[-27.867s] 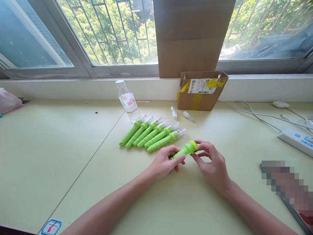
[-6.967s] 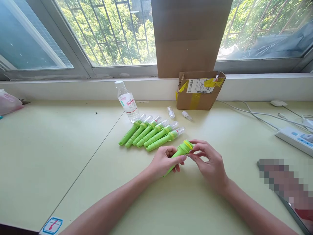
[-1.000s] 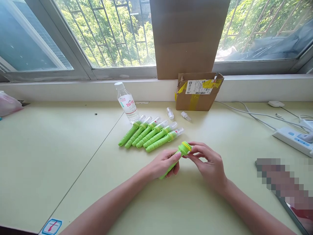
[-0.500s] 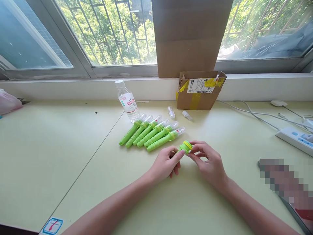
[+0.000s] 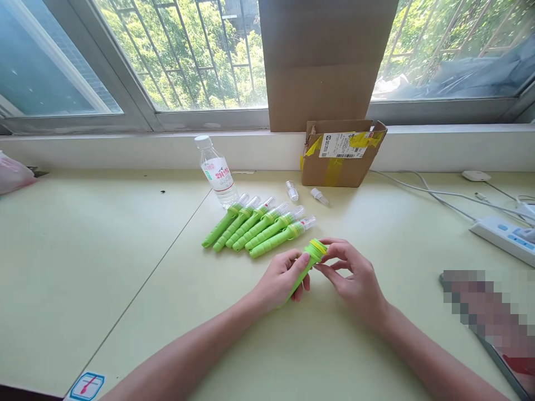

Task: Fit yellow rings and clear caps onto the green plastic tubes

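My left hand (image 5: pixel 285 277) is wrapped round a green tapered tube (image 5: pixel 307 271) with a yellow ring at its upper end. That tube has no clear cap on it, and part of its body is hidden by my fingers. The fingers of my right hand (image 5: pixel 351 271) are bent in at the ringed end, thumb below and forefinger above, apparently gripping it. Just beyond my hands several matching green tubes (image 5: pixel 276 240) with clear caps lie side by side, slanted. Behind them are a small clear cap (image 5: pixel 292 191) and a small white-and-clear nozzle piece (image 5: pixel 320 196).
A water bottle (image 5: pixel 216 172) stands behind the tubes. By the wall sits an open cardboard box (image 5: pixel 340 161). To the right are a power strip (image 5: pixel 504 236), cables and a partly blurred phone-like slab (image 5: pixel 489 334). A pinkish plastic bag (image 5: pixel 14 174) lies far left.
The held tube has turned, so its long green body now shows below my left hand. My right fingers have shifted slightly left around its ringed end.
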Tool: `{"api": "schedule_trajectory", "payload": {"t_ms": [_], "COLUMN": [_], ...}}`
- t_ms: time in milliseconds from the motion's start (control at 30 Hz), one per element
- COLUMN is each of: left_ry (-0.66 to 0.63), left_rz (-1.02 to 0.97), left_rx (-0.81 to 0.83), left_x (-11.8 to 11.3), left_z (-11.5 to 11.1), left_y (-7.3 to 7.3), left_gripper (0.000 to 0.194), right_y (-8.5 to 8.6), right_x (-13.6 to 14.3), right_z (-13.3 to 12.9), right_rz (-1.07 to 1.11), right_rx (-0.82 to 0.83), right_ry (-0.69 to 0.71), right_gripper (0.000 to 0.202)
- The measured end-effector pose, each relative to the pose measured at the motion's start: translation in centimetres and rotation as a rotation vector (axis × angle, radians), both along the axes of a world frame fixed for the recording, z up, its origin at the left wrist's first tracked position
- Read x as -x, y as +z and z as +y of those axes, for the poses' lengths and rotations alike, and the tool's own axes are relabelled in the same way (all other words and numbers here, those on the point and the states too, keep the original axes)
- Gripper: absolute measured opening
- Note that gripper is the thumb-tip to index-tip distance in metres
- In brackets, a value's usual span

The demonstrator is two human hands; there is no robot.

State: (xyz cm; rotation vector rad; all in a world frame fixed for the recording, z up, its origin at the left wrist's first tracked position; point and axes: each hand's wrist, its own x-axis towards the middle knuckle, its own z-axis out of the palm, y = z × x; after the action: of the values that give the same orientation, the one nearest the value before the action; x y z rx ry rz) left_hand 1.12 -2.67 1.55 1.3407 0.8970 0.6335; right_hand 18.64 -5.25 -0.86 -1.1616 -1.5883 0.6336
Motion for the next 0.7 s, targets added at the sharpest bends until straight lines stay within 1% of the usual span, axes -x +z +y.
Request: {"api": "schedule_trajectory", "payload": {"t_ms": [133,233,433,567,700], "left_ry": [-0.045,-0.073,-0.069,-0.069,-0.036], "left_rz": [-0.019,-0.022,0.038,0.067,0.074], "left_rx": [-0.007,-0.007,-0.013,-0.010,0.017], "left_x": [0.33,0.46,0.23,0.19,0.29], "left_z": [0.16,0.23,0.11,-0.25,-0.33], "left_y": [-0.07,-0.02,0.30,0.40,0.29], "left_gripper": [0.043,0.044,0.046,0.036,0.036], "right_y": [0.21,0.38,0.34,0.20,0.12], "right_x": [0.10,0.17,0.19,0.24,0.22], "right_z": [-0.14,-0.23,-0.28,-0.30,-0.31], "right_rz": [0.029,0.046,0.040,0.031,0.044], "right_rx": [-0.021,-0.055,-0.094,-0.102,-0.089], "right_ry": [-0.009,-0.014,-0.015,-0.004,-0.001], "right_gripper": [0.005,0.006,0.008,0.009,0.011]}}
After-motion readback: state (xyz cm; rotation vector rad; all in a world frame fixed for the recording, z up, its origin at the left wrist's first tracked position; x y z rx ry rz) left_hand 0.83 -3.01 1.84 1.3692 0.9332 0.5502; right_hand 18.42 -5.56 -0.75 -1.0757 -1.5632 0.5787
